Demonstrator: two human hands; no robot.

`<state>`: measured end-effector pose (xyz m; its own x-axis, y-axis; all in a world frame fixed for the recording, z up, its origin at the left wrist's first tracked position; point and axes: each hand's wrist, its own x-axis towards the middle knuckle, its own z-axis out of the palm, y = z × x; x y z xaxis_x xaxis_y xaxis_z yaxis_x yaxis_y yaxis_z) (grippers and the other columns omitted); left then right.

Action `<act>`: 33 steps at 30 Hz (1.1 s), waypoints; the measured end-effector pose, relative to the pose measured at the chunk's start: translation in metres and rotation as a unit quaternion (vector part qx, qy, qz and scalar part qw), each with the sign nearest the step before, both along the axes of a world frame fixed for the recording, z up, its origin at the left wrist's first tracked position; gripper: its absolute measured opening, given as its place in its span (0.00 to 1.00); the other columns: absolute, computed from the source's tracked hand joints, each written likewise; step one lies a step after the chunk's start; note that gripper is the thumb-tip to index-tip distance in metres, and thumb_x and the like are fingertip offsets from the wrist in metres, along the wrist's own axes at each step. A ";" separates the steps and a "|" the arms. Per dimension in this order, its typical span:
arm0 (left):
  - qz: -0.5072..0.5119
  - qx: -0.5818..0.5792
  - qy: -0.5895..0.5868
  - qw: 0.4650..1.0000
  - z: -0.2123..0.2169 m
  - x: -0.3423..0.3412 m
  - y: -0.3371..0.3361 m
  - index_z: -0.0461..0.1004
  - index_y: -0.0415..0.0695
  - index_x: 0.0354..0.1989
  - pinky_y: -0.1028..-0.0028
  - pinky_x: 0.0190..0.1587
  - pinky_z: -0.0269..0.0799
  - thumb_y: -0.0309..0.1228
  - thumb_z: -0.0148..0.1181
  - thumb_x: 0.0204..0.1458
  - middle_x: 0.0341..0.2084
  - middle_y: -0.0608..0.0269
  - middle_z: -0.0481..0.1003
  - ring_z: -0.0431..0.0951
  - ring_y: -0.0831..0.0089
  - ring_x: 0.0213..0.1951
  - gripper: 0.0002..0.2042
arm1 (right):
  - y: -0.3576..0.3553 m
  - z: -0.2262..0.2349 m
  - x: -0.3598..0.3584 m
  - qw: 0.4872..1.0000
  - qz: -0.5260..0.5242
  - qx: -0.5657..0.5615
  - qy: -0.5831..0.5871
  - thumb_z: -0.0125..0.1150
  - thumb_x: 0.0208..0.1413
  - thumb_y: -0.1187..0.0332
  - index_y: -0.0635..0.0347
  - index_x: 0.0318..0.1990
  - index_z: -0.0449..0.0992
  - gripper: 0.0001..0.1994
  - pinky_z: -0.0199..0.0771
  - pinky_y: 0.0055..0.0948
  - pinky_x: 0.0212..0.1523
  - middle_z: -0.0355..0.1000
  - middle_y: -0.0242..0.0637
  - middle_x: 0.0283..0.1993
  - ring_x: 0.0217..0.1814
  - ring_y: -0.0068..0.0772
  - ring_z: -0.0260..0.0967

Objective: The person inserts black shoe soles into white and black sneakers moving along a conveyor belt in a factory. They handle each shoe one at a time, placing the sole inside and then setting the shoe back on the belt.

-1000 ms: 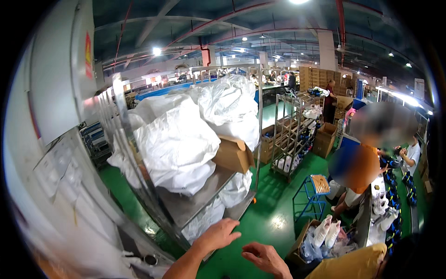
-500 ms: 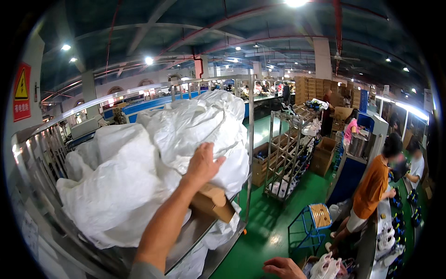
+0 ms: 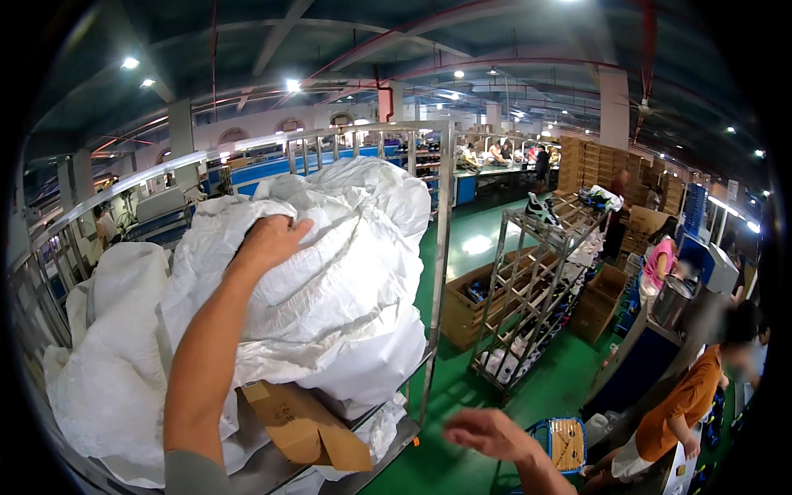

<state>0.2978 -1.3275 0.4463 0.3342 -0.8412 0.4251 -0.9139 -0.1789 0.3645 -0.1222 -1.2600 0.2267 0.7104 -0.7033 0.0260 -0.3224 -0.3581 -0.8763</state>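
Observation:
Large, crumpled white woven sacks (image 3: 330, 289) fill the upper part of a metal rack cart. At the top left of the nearer heap, my left hand (image 3: 271, 241) has its fingers hooked under a fold of the sack, beside a dark gap; its thumb sticks out to the right. Below the sack lies a brown cardboard box (image 3: 301, 425) with raised flaps, partly covered by the white material. Over the green floor, right of the cart, my right hand (image 3: 483, 433) hangs in the air, slightly blurred, with loosely bent fingers and nothing in it.
The cart's metal post (image 3: 441, 247) rises between me and the aisle. Beyond it stand a shoe rack (image 3: 528, 297) and open cardboard boxes (image 3: 598, 305). At right are a blue stool (image 3: 567, 445) and a person in orange (image 3: 681, 404) beside a work line.
My left hand has moved left and up to the sack's fold and taken hold of it. The sack has shifted, baring more of the box. My right hand has risen.

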 end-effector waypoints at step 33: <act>0.016 -0.364 -0.011 0.931 0.083 0.083 0.004 0.47 0.60 0.79 0.61 0.59 0.72 0.46 0.71 0.56 0.60 0.45 0.72 0.75 0.58 0.60 0.46 | -0.263 0.217 0.249 0.603 0.505 -0.560 -0.261 0.68 0.48 0.64 0.60 0.41 0.79 0.14 0.78 0.37 0.38 0.72 0.37 0.36 0.38 0.40 0.75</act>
<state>0.3804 -1.3238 0.5293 0.3388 -0.3179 0.8855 -0.9209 0.0807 0.3813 0.1270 -1.5226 0.4440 0.4513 0.7465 0.4890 0.7702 -0.6026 0.2091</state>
